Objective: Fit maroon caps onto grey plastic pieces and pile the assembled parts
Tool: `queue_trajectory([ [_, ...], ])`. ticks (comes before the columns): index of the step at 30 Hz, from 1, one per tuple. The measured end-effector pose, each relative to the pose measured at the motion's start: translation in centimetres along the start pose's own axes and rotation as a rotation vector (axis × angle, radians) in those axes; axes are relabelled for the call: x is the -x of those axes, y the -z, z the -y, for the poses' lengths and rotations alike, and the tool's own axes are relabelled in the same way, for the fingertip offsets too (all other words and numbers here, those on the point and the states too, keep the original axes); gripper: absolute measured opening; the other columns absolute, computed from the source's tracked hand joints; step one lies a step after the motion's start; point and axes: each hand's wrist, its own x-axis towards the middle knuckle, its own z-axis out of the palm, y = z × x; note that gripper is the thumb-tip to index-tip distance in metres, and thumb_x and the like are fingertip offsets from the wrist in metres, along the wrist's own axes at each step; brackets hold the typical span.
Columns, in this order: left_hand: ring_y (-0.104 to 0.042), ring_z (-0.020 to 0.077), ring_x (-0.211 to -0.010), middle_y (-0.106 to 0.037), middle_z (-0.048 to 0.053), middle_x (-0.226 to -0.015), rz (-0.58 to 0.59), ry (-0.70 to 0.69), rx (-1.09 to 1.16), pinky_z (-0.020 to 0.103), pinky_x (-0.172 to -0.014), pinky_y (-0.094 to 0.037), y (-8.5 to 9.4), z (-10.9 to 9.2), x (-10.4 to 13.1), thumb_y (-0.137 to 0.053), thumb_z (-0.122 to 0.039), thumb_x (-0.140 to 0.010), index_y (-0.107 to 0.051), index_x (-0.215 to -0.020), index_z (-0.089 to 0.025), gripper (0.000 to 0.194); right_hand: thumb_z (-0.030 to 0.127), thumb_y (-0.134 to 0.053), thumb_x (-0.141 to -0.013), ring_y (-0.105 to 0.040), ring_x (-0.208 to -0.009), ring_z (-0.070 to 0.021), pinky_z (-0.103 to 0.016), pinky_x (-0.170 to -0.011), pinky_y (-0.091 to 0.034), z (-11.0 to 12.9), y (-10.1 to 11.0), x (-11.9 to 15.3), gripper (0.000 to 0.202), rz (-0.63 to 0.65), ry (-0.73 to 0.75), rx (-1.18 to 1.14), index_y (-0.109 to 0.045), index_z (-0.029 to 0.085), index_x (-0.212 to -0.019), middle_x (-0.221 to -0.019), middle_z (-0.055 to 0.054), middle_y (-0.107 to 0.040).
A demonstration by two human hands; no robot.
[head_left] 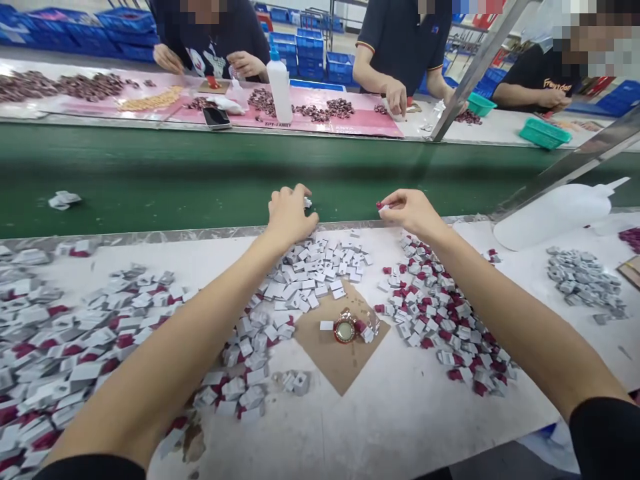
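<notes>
My left hand [291,215] is over the near edge of the green belt, fingers curled round a small white piece [308,202]; the hand hides part of it. My right hand [414,212], to the right, pinches a small dark red and white piece [382,207] between thumb and fingertips. Between my forearms lies a brown square board [341,375] bearing a small round cap-like fixture [345,329] with a red and gold rim. White block-like pieces [320,267] are heaped behind the board. Grey-white and dark red pieces [450,313] are piled below my right hand.
A green conveyor belt [175,180] crosses beyond my table, carrying a white clump [65,200]. A large pile of pieces [90,347] covers the left side. A white squeeze bottle [553,217] lies beside a slanted metal post [565,163] at right. Several people work opposite.
</notes>
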Motion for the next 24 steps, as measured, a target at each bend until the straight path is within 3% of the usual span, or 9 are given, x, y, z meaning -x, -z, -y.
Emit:
queue_trajectory([
  [3, -0.048, 0.0489, -0.148, -0.062, 0.018, -0.147, 0.121, -0.296, -0.094, 0.064, -0.125, -0.039, -0.4, -0.8, 2.5, -0.076, -0.025, -0.090, -0.077, -0.127, -0.022, 0.037, 0.030, -0.092, -0.078, -0.078, -0.084, -0.0241, -0.037, -0.075, -0.063, 0.2, 1.1, 4.6, 0.022, 0.101, 0.070, -0.282, -0.081, 0.021, -0.095, -0.098, -0.009, -0.086],
  [7, -0.052, 0.0442, -0.136, -0.068, 0.014, -0.135, 0.251, -0.435, -0.104, 0.063, -0.122, -0.039, -1.5, -1.6, 4.2, -0.075, -0.033, -0.093, -0.080, -0.115, -0.023, 0.024, 0.040, -0.098, -0.079, -0.076, -0.072, -0.0218, -0.035, -0.063, -0.059, 0.6, 2.1, 10.8, 0.034, 0.196, 0.021, -0.452, -0.081, 0.023, -0.104, -0.084, -0.004, -0.082],
  [11, -0.054, 0.0445, -0.136, -0.075, 0.016, -0.125, 0.248, -0.399, -0.048, 0.064, -0.120, -0.041, -2.0, -2.2, 4.0, -0.071, -0.025, -0.095, -0.078, -0.104, -0.022, 0.011, 0.041, -0.105, -0.076, -0.078, -0.073, -0.0207, -0.036, -0.067, -0.064, 1.0, 2.1, 14.8, 0.040, 0.225, -0.052, -0.569, -0.081, 0.023, -0.104, -0.088, -0.004, -0.082],
  [14, -0.062, 0.0412, -0.133, -0.079, 0.015, -0.123, 0.226, -0.403, -0.006, 0.060, -0.118, -0.046, -1.5, -2.8, 4.8, -0.069, -0.023, -0.096, -0.074, -0.105, -0.022, 0.010, 0.045, -0.101, -0.083, -0.080, -0.076, -0.0190, -0.038, -0.077, -0.069, 1.2, 1.8, 16.2, 0.035, 0.204, -0.066, -0.662, -0.083, 0.023, -0.104, -0.101, -0.005, -0.083],
  [17, -0.074, 0.0310, -0.105, -0.081, 0.011, -0.109, 0.262, -0.347, 0.226, 0.045, -0.095, -0.057, -0.4, -3.3, 7.4, -0.072, -0.027, -0.095, -0.069, -0.106, -0.023, 0.012, 0.046, -0.101, -0.086, -0.081, -0.078, -0.0185, -0.039, -0.080, -0.071, 1.1, 1.6, 17.1, 0.035, 0.142, -0.043, -0.731, -0.085, 0.024, -0.107, -0.106, -0.006, -0.083],
  [20, -0.071, 0.0247, -0.074, -0.075, 0.003, -0.082, 0.399, -0.187, 0.575, 0.035, -0.067, -0.052, 0.7, -3.5, 10.9, -0.080, -0.034, -0.091, -0.065, -0.108, -0.025, 0.024, 0.043, -0.110, -0.074, -0.082, -0.086, -0.0218, -0.042, -0.085, -0.074, 1.0, 1.3, 18.0, 0.048, 0.125, -0.055, -0.788, -0.085, 0.024, -0.111, -0.105, -0.006, -0.084],
  [22, -0.072, 0.0227, -0.070, -0.076, 0.001, -0.079, 0.471, -0.109, 0.737, 0.033, -0.064, -0.052, 1.2, -3.5, 13.2, -0.086, -0.035, -0.088, -0.063, -0.109, -0.026, 0.032, 0.043, -0.112, -0.070, -0.084, -0.093, -0.0244, -0.044, -0.089, -0.074, 1.0, 0.9, 18.7, 0.048, 0.160, -0.080, -0.818, -0.086, 0.023, -0.105, -0.105, -0.008, -0.086],
  [24, -0.079, 0.0227, -0.078, -0.080, 0.003, -0.092, 0.471, -0.058, 0.867, 0.035, -0.072, -0.060, 1.5, -3.2, 15.3, -0.090, -0.034, -0.085, -0.064, -0.111, -0.025, 0.037, 0.043, -0.113, -0.068, -0.085, -0.097, -0.0255, -0.044, -0.093, -0.073, 1.1, 0.3, 19.6, 0.044, 0.183, -0.090, -0.837, -0.086, 0.023, -0.098, -0.105, -0.008, -0.088],
])
